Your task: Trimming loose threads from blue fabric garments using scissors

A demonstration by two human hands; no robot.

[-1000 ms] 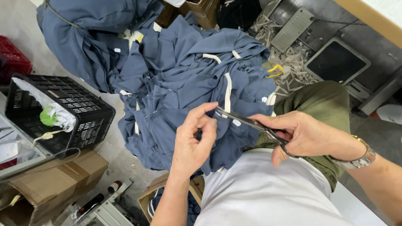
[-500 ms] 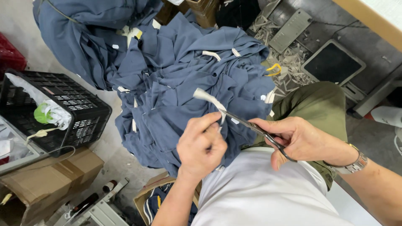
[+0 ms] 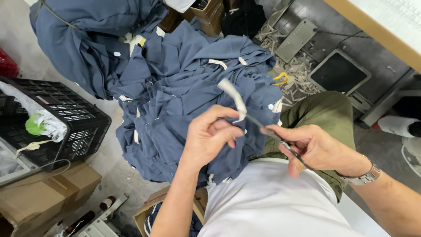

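While the left hand [image 3: 209, 139] curls nearly closed, thumb and fingertips pinching the lower end of a white fabric strip [image 3: 233, 97], the strip stands up over the heap of blue garments [image 3: 175, 87]. Just right of the strip, the right hand [image 3: 316, 149] is closed around a slim dark metal tool [image 3: 267, 131] whose tip meets the strip's base.

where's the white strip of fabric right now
In the head view the white fabric strip sticks up mid-frame, pinched by the left hand, above the blue garment pile.
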